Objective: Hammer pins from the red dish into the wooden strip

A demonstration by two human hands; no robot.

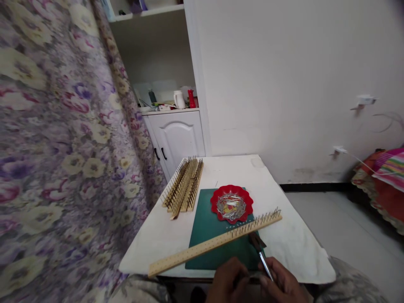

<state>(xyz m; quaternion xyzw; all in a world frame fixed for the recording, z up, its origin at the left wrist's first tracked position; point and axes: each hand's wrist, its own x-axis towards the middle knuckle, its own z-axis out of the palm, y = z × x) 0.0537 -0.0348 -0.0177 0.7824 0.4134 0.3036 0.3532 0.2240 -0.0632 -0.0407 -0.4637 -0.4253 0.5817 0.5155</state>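
Fingers of the right hand are closed around the handle of a hammer, at the near table edge. Hammer head points away from the person, low over or on the right part of the green mat, just beside the near side of the wooden strip; can't tell if they touch. Left hand sits left of the hammer, near it, fingers curled inward; can't tell whether they grip anything. Both hands are on the near side of the strip, apart from it.

Strip runs diagonally across the mat, left end nearer the person and past the mat's edge, right end farther off and over the white tablecloth. Nails stand in its right part, some tilted; left part shows rows of small dots only. Red scalloped bowl is beyond the strip, on the far right part of the mat, full of loose nails. Farther left, a group of nail-studded strips lies side by side on the cloth, well apart from both hands.
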